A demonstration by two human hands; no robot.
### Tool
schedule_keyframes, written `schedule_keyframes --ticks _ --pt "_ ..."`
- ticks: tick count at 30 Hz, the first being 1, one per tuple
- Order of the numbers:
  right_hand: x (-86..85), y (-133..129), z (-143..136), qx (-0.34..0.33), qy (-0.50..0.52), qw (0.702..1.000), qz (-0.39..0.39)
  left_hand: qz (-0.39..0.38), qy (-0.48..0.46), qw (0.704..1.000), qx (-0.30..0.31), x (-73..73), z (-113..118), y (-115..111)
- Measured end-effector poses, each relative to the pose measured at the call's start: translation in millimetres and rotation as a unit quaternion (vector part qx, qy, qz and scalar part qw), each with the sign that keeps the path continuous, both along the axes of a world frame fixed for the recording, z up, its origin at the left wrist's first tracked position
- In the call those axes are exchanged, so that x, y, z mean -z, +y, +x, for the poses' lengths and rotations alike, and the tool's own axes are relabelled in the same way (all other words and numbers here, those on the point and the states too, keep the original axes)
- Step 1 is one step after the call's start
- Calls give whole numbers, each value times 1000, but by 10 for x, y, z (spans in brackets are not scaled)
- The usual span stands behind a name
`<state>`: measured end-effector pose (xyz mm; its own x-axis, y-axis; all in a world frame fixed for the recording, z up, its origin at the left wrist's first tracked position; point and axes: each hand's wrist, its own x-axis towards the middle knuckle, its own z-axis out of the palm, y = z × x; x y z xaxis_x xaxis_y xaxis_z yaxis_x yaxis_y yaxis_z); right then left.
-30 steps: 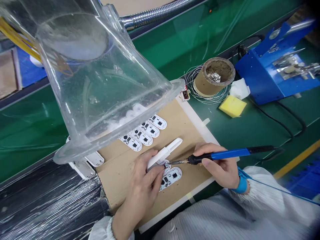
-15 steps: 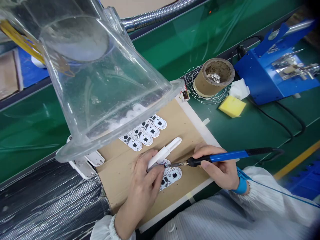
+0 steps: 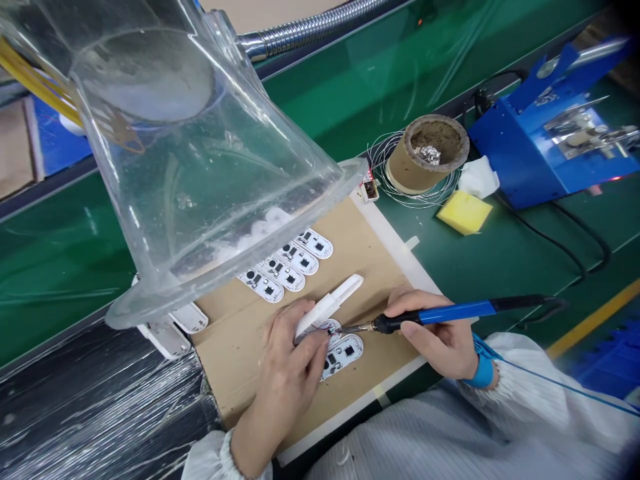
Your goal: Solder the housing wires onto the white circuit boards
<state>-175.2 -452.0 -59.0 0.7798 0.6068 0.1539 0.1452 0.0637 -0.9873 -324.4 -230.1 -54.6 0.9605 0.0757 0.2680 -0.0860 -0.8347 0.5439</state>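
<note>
My right hand [image 3: 440, 337] is closed round a blue and black soldering iron [image 3: 433, 313]. Its metal tip meets the end of a small white circuit board [image 3: 332, 326] with thin wires on it. Fingers of my left hand [image 3: 293, 353] are wrapped on a slim white plastic housing [image 3: 333, 303], tilted up to the right over that board. Just below lies a second white circuit board [image 3: 345, 353], partly under my left fingertips. Farther back, several more circuit boards [image 3: 295, 260] lie in a row, their far ends behind a clear hood.
The clear fume hood [image 3: 215, 200] overhangs the cardboard mat [image 3: 240, 380]. At the right stand a cardboard tube [image 3: 400, 167] amid coiled solder wire [image 3: 383, 150], a yellow sponge [image 3: 465, 213] and a blue iron stand [image 3: 530, 153]. White housings [image 3: 167, 337] lie left.
</note>
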Motion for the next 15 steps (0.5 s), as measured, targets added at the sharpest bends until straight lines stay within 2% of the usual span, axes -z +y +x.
schedule_keyframes --ticks 15 --pt "5 1 0 0 2 1000 4 22 0 1000 8 -21 11 1"
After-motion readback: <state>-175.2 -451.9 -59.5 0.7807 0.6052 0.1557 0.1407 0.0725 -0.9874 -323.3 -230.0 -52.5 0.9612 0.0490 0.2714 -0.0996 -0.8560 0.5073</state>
